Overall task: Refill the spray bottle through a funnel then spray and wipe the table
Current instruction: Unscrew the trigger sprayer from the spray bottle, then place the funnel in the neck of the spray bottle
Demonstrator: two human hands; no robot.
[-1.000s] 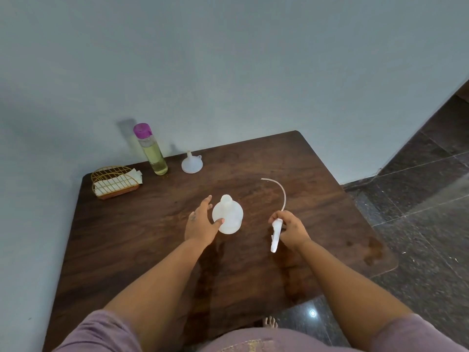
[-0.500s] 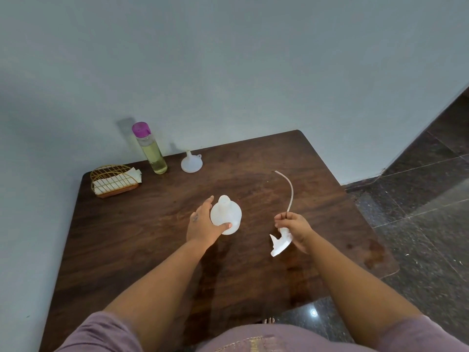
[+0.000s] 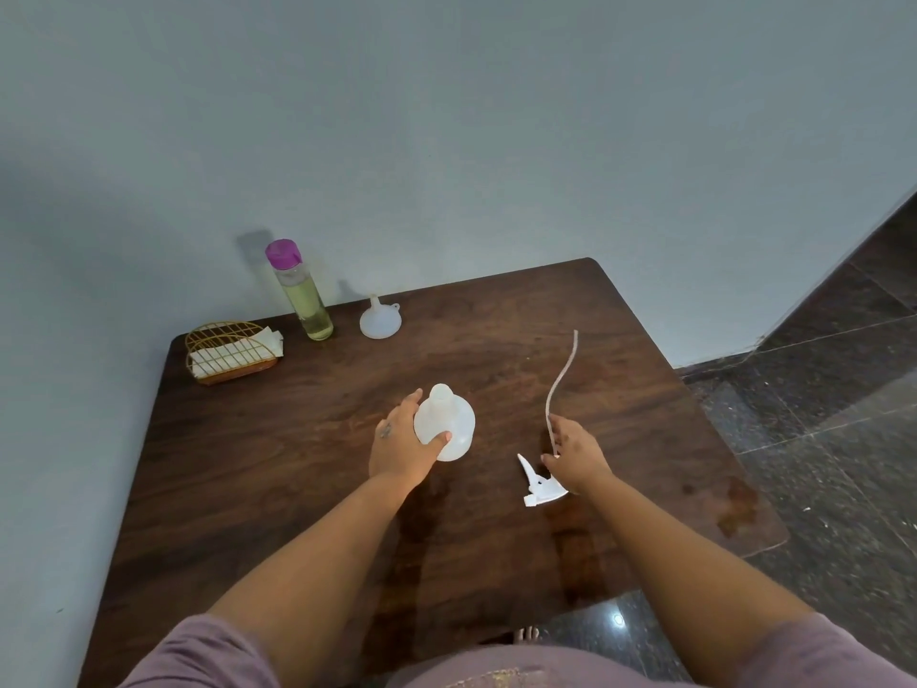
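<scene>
Standing at the far left corner of the dark wooden table (image 3: 278, 489), a gold wire holder (image 3: 230, 351) contains folded white tissues (image 3: 233, 354). Just to its right, near the wall, a tall clear bottle (image 3: 302, 295) with a purple cap stands upright and holds pale yellow liquid. Next comes a small white funnel (image 3: 379, 319), resting mouth-down with its spout pointing up, apart from the tall bottle.

Toward the table's centre, the translucent white spray bottle (image 3: 445, 423) stands upright with its neck open and its top removed. The left hand (image 3: 401, 445) grips it from the left side — thumb across the near face, fingers curled round the far side.

To the right, well apart from the bottle, the white trigger sprayer head (image 3: 538, 483) appears to lie on the table, its long thin dip tube (image 3: 559, 384) curving away toward the far edge. The right hand (image 3: 575, 451) sits over the join of head and tube, fingers loosely curved on or just above the tube; whether they actually pinch it cannot be told.

At the right edge — a pale stain (image 3: 739, 504) marks the tabletop, and dark polished stone floor (image 3: 818, 414) lies beyond.
</scene>
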